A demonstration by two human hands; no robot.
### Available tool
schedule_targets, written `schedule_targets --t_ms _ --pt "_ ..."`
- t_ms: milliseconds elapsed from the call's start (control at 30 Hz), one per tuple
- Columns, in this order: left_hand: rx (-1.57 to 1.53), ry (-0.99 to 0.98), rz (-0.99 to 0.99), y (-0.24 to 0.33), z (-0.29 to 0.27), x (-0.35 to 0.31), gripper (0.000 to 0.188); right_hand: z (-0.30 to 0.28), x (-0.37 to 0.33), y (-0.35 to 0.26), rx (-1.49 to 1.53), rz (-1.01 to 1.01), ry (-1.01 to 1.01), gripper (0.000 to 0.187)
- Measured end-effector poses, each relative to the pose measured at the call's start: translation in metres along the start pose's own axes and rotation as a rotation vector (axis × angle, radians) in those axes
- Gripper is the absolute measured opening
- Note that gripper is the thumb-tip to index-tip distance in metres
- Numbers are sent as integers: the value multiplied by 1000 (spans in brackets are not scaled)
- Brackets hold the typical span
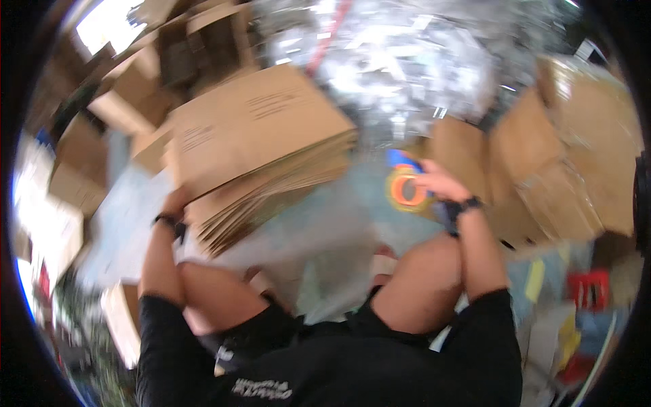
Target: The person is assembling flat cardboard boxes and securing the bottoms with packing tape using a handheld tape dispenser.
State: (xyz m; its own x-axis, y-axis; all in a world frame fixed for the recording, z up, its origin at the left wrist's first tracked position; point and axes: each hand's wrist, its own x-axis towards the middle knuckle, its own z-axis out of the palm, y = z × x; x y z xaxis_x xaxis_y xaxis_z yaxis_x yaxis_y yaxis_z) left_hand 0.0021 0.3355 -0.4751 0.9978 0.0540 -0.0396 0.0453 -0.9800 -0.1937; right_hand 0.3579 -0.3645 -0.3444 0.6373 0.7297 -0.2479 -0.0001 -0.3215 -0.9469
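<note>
A stack of flattened cardboard boxes (264,129) lies in front of me, left of the middle, with printed lines on its top one. At the near left corner my left hand (178,202) is closed on the top flattened box, its fingers partly hidden by the cardboard and blurred. My right hand (441,182), to the right of the stack, is wrapped round a tape dispenser (408,190) with blue parts, an orange centre and a yellowish roll. The dispenser is held in the air, apart from the stack.
Several open cardboard boxes (129,102) stand at the far left. A heap of clear plastic wrapping (407,61) spreads at the back. Large cardboard boxes (563,149) stand at the right, and a red object (588,290) lies at the lower right.
</note>
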Motion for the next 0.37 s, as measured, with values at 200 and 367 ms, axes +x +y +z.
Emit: schedule_targets --t_ms 200,367 --pt "-1248 423 -327 -56 14 -10 56 23 45 -10 -199 -184 178 28" --pt "-2409 126 -609 91 -157 78 50 28 30 -31 -159 -42 833 20"
